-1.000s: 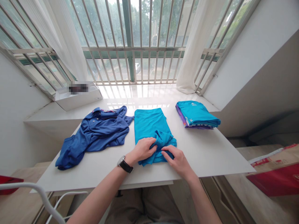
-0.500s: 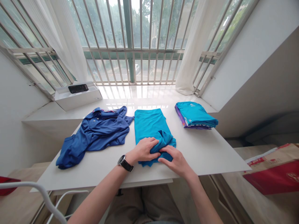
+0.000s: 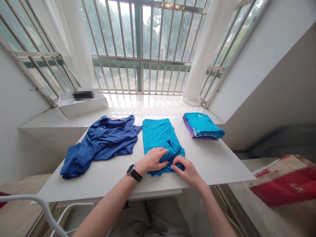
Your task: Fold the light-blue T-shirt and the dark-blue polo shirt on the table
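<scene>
A teal shirt lies lengthwise in the middle of the white table, folded into a narrow strip with its near end bunched up. My left hand, with a black watch on the wrist, grips that bunched near end. My right hand pinches the same fold from the right side. Both hands are closed on the cloth.
A dark blue polo shirt lies crumpled at the table's left. A folded stack of teal and purple garments sits at the back right. A white box rests on the window ledge. A red and brown carton is at the right, a white chair frame at lower left.
Both hands have stayed on the teal shirt's near end and drawn slightly closer together. The camera has tilted, shifting the scene a little down in the picture.
</scene>
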The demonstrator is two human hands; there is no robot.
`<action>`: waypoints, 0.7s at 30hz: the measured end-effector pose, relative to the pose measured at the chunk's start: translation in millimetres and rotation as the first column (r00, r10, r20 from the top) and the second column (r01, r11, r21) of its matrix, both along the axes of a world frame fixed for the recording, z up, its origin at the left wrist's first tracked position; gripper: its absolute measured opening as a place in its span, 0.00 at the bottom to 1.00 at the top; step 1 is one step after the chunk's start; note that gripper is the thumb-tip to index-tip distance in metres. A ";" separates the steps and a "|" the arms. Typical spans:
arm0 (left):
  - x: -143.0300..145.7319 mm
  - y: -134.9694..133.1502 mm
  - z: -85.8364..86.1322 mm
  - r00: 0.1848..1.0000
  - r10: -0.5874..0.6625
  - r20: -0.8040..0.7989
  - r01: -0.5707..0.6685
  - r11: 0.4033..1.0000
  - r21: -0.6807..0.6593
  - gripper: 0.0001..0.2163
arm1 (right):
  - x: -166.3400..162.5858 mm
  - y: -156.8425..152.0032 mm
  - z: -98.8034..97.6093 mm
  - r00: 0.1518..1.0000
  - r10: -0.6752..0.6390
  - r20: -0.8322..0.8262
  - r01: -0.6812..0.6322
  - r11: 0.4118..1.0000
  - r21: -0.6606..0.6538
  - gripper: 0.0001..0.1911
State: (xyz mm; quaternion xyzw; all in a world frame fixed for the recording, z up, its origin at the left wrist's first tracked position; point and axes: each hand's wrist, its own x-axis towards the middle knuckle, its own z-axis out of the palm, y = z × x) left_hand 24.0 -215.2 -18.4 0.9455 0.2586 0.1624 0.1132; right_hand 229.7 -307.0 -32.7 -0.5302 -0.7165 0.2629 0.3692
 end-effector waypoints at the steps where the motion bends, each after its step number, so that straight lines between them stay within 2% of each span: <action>1: 0.0 -0.3 0.4 1.000 -0.002 0.002 0.002 1.000 -0.001 0.10 | 0.5 -0.2 0.0 1.000 -0.011 -0.020 0.011 1.000 -0.015 0.07; 7: -0.1 -1.6 1.3 1.000 -0.005 0.011 0.006 1.000 -0.029 0.11 | -1.2 1.4 -3.1 0.995 -0.093 0.031 0.095 0.994 -0.048 0.10; 10: -0.8 -1.3 1.2 0.999 -0.018 0.026 0.019 0.998 -0.056 0.17 | -4.4 1.8 -4.8 0.979 -0.160 0.123 0.165 0.986 -0.034 0.09; 13: -2.3 -1.0 1.9 0.998 -0.056 0.038 0.058 0.995 -0.079 0.26 | -7.3 1.5 -8.4 0.932 -0.240 0.270 0.239 0.970 0.038 0.09; 15: -3.3 -1.6 3.5 0.997 -0.075 0.036 0.078 0.994 -0.080 0.29 | -7.8 1.5 -11.7 0.894 -0.319 0.315 0.283 0.946 0.156 0.08; 16: -3.6 -2.4 4.6 0.996 -0.079 0.032 0.081 0.994 -0.076 0.28 | -7.5 1.3 -13.2 0.877 -0.369 0.309 0.306 0.923 0.233 0.11; 19: -3.3 -6.4 8.7 0.996 -0.089 0.017 0.090 0.995 -0.052 0.22 | -4.2 -1.0 -13.7 0.840 -0.469 0.272 0.331 0.841 0.427 0.30; 21: -2.4 -9.5 10.6 0.994 -0.107 0.002 0.107 0.994 -0.033 0.16 | -0.5 -5.1 -9.9 0.836 -0.449 0.314 0.274 0.839 0.470 0.36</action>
